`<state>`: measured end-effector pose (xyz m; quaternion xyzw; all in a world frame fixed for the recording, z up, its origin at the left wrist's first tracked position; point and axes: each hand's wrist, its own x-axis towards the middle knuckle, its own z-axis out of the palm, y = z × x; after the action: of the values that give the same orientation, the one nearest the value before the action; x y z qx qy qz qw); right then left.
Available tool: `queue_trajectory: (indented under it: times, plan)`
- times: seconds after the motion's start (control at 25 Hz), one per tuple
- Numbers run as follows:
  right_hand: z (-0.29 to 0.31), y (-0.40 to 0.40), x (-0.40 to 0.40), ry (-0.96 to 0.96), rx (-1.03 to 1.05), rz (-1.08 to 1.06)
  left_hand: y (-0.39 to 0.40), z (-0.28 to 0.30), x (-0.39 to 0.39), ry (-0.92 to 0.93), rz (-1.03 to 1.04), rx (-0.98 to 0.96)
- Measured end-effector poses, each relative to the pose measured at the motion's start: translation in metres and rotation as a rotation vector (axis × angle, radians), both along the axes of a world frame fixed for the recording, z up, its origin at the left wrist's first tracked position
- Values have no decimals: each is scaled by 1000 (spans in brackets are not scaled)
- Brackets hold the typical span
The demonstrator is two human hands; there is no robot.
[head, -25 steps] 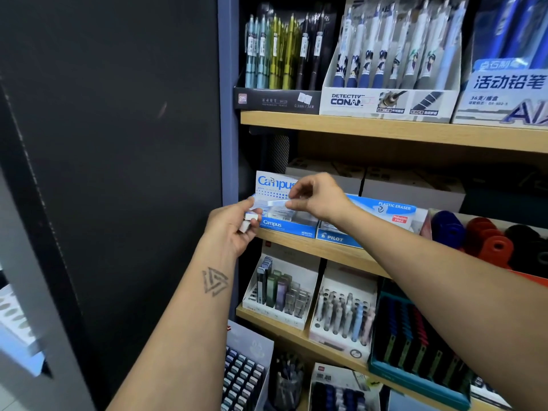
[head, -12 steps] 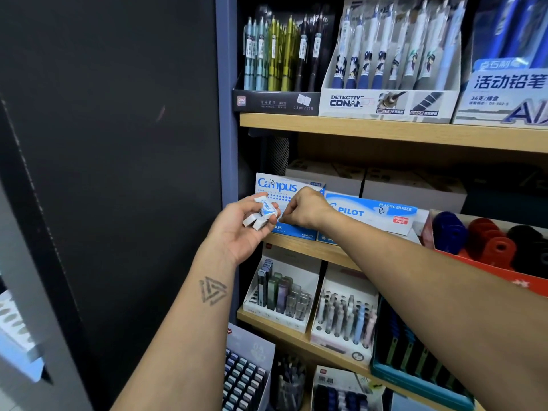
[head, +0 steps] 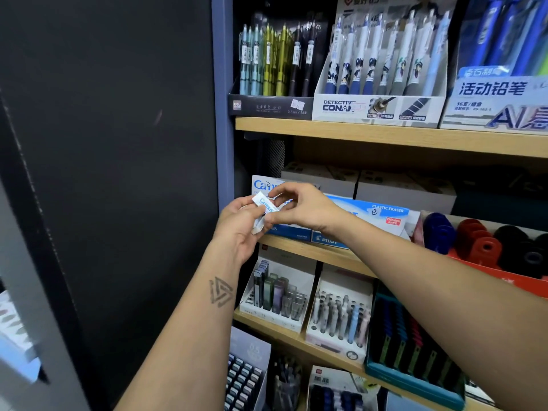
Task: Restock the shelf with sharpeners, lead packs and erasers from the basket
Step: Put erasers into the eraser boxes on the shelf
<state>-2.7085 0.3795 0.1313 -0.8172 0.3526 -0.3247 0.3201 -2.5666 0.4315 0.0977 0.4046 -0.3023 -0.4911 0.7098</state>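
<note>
Erasers step: our left hand (head: 240,229) grips small white-and-blue sleeved erasers (head: 264,213); our right hand (head: 299,209) pinches one, just before the blue-and-white Campus display box (head: 264,185). Next, seating it inside.

A dark panel (head: 103,143) fills the left side, beside a blue upright post (head: 221,99). On the top board stand a black box of green and teal pens (head: 271,106), a white Detective Conan pen box (head: 376,109) and a box of blue mechanical pencils (head: 498,102). Lower right sits a teal tray of dark pens (head: 415,378).
</note>
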Motion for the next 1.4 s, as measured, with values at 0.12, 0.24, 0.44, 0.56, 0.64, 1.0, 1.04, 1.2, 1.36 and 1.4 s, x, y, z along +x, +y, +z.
queue_trajectory:
  times: [0.12, 0.24, 0.44, 0.56, 0.64, 1.0, 1.04, 1.2, 1.36, 1.4]
  plan:
    - [4, 2, 4, 19, -83, -54, -2, -2, -1, -55, 101, 18]
    - [9, 5, 9, -14, 30, -45, -2, -1, -1, -80, 174, 24]
    - [8, -1, 15, 73, -88, -62, -2, 1, -2, 9, 178, 59]
    - [2, -14, 20, 119, -225, -191, -4, 3, -5, 76, 115, 96]
    - [3, -21, 14, 172, -274, -325, -4, 4, -1, 144, 110, 118]
    - [-4, -19, 7, 346, -159, -212, 5, 8, 10, 340, 92, 93]
    - [-4, -19, 7, 321, -127, -215, 5, 8, 10, 342, 97, 82]
    - [-2, -19, 7, 276, -18, -231, 4, 7, 13, 349, 111, 81]
    - [-4, -12, 9, 353, -55, -234, 9, 8, 7, 352, 61, 59]
    - [-3, -9, 9, 384, -56, -216, 10, 9, 5, 364, 40, 42]
